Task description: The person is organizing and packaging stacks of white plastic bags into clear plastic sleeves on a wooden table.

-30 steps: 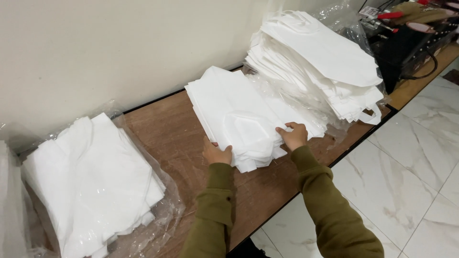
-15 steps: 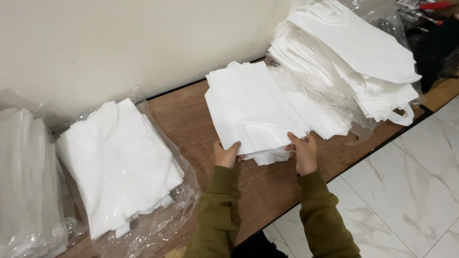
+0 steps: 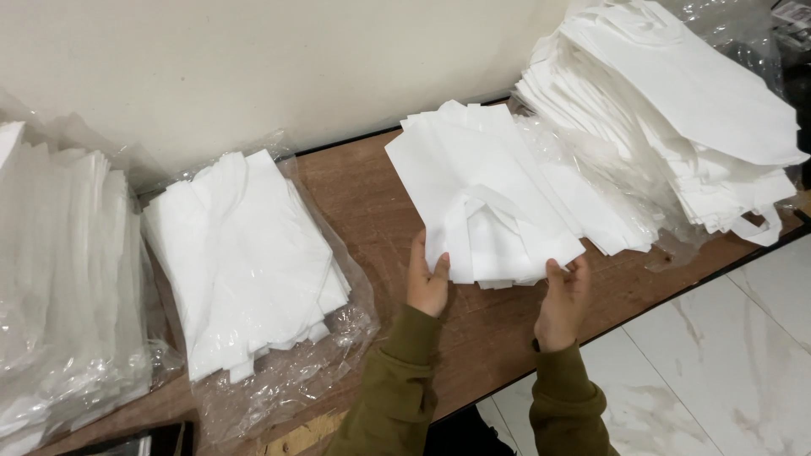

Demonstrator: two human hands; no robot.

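A bundle of flat white fabric bags (image 3: 490, 198) lies tilted over the middle of the brown wooden table (image 3: 372, 211), its near edge raised off the wood. My left hand (image 3: 427, 279) grips that edge at its left corner, thumb on top. My right hand (image 3: 564, 295) holds the right corner of the same edge. Both arms wear olive-green sleeves. A folded handle strip shows on the top bag.
A tall heap of the same white bags (image 3: 676, 110) sits at the right on clear plastic. Another stack (image 3: 245, 253) lies on a plastic sheet at the left, and a wrapped stack (image 3: 59, 279) at the far left. The wall runs behind; tiled floor (image 3: 726, 363) lies below the table's edge.
The view has swung left. Both hands have lifted the near edge of the bundle and drawn it toward me, away from the big heap.
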